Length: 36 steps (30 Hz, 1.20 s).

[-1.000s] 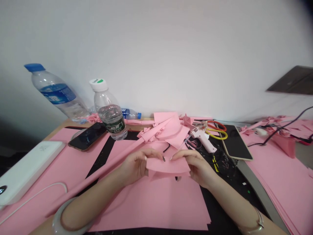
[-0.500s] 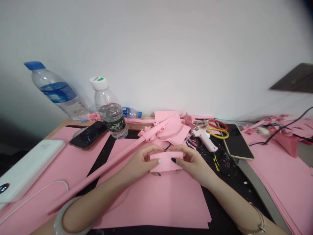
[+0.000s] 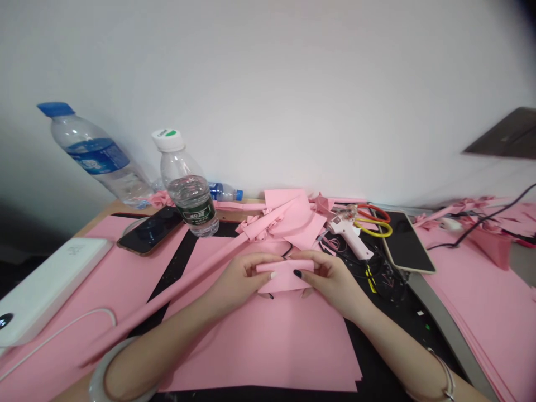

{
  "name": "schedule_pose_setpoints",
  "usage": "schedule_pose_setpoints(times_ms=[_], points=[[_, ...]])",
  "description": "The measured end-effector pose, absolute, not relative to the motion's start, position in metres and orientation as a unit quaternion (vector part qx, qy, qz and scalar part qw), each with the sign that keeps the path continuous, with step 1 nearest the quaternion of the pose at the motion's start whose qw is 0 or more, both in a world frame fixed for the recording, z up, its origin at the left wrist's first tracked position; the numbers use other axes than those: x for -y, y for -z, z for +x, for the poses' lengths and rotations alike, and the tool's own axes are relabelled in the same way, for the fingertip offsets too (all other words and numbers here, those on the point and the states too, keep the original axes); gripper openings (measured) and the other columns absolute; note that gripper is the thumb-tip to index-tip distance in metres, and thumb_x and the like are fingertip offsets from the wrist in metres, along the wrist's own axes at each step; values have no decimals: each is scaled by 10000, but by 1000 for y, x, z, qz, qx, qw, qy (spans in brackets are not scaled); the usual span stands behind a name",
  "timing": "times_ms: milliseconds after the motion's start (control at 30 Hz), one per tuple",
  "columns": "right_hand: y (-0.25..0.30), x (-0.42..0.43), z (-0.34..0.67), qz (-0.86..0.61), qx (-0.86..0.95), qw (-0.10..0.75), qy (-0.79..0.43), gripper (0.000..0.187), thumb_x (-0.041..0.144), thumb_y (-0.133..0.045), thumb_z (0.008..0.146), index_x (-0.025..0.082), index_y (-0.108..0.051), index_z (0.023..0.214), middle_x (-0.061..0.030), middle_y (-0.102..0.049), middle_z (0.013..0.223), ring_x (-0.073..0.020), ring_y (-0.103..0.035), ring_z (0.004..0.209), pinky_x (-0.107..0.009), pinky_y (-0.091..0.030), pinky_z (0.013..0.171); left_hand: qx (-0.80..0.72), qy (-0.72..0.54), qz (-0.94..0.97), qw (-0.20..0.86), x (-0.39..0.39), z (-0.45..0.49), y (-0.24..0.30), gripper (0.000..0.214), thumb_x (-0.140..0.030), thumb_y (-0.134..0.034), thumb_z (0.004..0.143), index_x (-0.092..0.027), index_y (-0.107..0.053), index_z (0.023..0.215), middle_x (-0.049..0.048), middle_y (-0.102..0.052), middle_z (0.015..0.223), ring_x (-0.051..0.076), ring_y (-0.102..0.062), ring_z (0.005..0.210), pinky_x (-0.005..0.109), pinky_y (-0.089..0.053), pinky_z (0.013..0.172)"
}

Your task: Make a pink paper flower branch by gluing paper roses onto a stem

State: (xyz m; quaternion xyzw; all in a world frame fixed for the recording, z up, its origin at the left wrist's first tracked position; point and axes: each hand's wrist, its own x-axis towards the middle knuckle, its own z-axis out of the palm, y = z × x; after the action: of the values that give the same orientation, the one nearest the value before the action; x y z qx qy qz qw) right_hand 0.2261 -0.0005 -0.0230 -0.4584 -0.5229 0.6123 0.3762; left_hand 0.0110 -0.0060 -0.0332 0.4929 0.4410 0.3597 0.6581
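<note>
A white wall [image 3: 268,84] rises behind a wooden desk [image 3: 125,211]. Large pink paper sheets [image 3: 259,352] cover much of the desktop, laid over a black mat [image 3: 377,357], with a further stack of pink sheets [image 3: 481,318] at the right. A long rolled pink strip [image 3: 167,296] runs diagonally beneath the person's left forearm. Beyond the hands lies a heap of folded pink paper [image 3: 285,220].

Items noted on the left: a white power bank [image 3: 50,285] with a white cable [image 3: 54,335], and a smartphone [image 3: 151,230]. Behind them are a blue-capped water bottle [image 3: 98,156], a white-capped bottle [image 3: 188,190] and a small bottle [image 3: 224,192] lying on its side. Items noted on the right: a second smartphone [image 3: 406,243], a white hot glue gun [image 3: 349,237] and scissors [image 3: 372,220] with red and yellow handles, the scissors just beyond the glue gun.

Both hands are raised together at centre, just above the sheets. The left hand [image 3: 238,285] and right hand [image 3: 326,282] grip opposite ends of a folded pink paper piece [image 3: 285,276], which sits between them. The fingers [image 3: 268,261] of both hands are curled and closed on the paper, not released. The left wrist carries a wide bangle [image 3: 113,374], the right a thin metal bracelet [image 3: 444,374].
</note>
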Motion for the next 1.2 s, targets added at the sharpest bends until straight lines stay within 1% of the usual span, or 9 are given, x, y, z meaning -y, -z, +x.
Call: schedule_pose_setpoints(times_ms=[133,333,500,667,933,1200], points=[[21,1,225,-449,527,375,-617,261,152,-730,755,247,-779,993,-25,-717,966,-129,-667,677,-242,-639,525,-443,-362,505,647,6,12,32,284,-185,-679,792,-206,-763,1062,58,-733,1058,223,-675,855,310,-622,613],[23,1,226,-453,525,375,-615,282,164,-724,756,244,-770,1023,-28,-712,994,-141,-677,699,-266,-654,534,-458,-356,511,634,7,12,31,321,-177,-676,785,-201,-757,1095,62,-736,1072,210,-678,817,300,-611,591],[23,2,227,-442,532,379,-614,285,166,-711,767,231,-762,1041,-31,-712,1004,-114,-656,623,-249,-646,499,-462,-350,522,626,6,12,31,348,-169,-659,787,-208,-749,1121,57,-738,1121,203,-690,837,291,-616,613],[22,1,227,-439,536,382,-611,271,171,-709,777,235,-766,1035,-30,-717,996,-123,-666,654,-236,-642,503,-465,-351,533,613,6,11,29,339,-165,-649,787,-205,-757,1106,55,-763,1052,196,-695,811,254,-591,579],[24,2,228,-448,537,376,-608,288,179,-712,775,250,-761,1050,-29,-715,1024,-129,-663,682,-241,-639,511,-473,-343,537,609,7,11,29,368,-162,-628,784,-196,-755,1128,58,-763,1059,191,-689,806,256,-580,595],[24,1,228,-455,545,372,-598,288,186,-698,774,243,-758,1050,-30,-708,969,-141,-659,699,-261,-645,530,-456,-355,528,622,6,11,32,360,-179,-642,786,-202,-758,1126,66,-747,1112,214,-696,867,295,-621,624]])
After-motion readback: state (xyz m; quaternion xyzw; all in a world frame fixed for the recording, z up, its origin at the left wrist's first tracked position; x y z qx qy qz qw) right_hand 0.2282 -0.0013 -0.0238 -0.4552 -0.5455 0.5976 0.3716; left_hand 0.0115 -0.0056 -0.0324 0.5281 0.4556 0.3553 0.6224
